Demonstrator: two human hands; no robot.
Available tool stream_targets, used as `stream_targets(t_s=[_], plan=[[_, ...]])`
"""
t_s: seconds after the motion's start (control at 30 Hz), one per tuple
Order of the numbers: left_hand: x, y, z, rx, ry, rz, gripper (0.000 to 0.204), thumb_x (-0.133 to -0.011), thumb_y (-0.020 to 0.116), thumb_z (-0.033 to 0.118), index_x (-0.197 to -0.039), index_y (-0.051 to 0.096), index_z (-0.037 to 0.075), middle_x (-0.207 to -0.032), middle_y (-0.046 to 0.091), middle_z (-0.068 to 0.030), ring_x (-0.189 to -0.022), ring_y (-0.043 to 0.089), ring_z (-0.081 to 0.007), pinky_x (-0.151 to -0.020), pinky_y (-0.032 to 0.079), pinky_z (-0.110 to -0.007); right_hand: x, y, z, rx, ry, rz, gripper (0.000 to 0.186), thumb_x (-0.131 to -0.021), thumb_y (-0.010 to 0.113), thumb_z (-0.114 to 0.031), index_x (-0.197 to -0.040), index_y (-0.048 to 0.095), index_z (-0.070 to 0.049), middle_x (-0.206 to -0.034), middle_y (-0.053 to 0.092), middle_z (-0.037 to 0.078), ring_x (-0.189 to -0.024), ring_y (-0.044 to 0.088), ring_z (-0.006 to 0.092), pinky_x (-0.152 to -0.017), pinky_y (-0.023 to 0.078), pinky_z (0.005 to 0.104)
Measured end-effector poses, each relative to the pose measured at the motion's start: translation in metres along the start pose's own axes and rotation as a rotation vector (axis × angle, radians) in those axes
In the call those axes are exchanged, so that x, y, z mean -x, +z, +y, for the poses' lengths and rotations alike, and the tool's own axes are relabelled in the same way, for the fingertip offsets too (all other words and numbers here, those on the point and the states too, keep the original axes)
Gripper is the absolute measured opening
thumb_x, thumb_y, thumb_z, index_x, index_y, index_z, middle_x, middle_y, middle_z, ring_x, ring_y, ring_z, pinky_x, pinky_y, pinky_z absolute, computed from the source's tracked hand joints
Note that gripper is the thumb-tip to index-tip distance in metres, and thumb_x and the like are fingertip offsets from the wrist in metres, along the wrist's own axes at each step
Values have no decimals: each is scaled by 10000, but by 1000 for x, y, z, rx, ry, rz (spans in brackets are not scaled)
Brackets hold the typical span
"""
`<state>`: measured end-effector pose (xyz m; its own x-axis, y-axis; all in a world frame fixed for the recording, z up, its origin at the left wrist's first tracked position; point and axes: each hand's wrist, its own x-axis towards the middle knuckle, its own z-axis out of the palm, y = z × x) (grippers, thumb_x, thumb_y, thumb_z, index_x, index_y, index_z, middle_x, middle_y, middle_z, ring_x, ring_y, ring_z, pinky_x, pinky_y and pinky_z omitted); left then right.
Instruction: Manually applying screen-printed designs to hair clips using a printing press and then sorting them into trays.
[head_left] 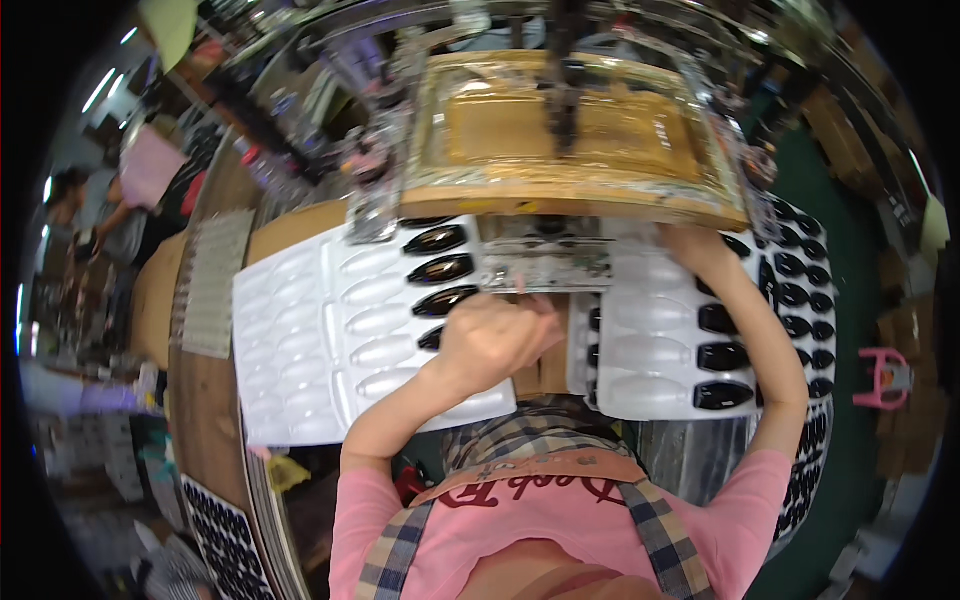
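Observation:
My left hand [495, 335] is over the inner edge of the left white plastic tray [290, 340], beside the machine's metal fixture [545, 262]. Its fingers are curled together and slightly blurred; anything between them is hidden. A column of glossy black oval pieces [440, 270] lies in that tray, and its other visible hollows hold none. Reaching over the right white tray [640, 385], my right hand [690, 245] has its fingers hidden at the lower edge of a wooden screen-printing frame [575, 205]. More black oval pieces [722, 357] lie beside my right forearm.
The frame hangs above the fixture between metal arms and clamps. Further trays of black pieces [795, 268] stand at the right, and another [228, 535] at lower left. A pink stool [885, 378] is on the green floor. Another person [120, 215] is at far left.

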<state>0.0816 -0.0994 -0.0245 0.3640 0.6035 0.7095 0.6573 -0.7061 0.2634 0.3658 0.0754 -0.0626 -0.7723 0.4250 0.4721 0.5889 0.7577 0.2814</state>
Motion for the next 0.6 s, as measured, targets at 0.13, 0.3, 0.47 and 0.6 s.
stream_targets(t_s=[0.13,0.3,0.47,0.6], plan=[[2,3,3,4,-12,-109,216,-699,619,55,-596,430,76,-456,408,-38,-377,450,-186,-352,353,-291,1,21,24,-151,58,72,369,-750,565,-171,-1095,509,-54,-1112,503,161,-1058,455,322,-892,365,426],[6,-7,0,37,-132,-274,153,-764,600,151,-727,501,41,-516,502,-72,-420,521,-205,-370,401,-308,-12,19,27,-120,105,-36,360,-746,575,-176,-1080,519,-54,-1094,515,158,-1053,461,318,-893,366,417],[-2,-18,5,877,-672,-223,185,-860,513,162,-745,487,19,-540,512,-21,-424,463,-96,-384,339,-240,-16,14,28,-106,152,-109,351,-742,586,-181,-1064,530,-53,-1075,528,155,-1047,467,314,-893,367,407],[-2,-18,0,1362,-868,-241,204,-893,467,160,-741,480,24,-540,428,39,-432,332,-12,-387,231,-180,-11,-2,28,-119,242,-202,344,-739,594,-185,-1051,539,-53,-1060,538,152,-1043,472,310,-894,367,400]])
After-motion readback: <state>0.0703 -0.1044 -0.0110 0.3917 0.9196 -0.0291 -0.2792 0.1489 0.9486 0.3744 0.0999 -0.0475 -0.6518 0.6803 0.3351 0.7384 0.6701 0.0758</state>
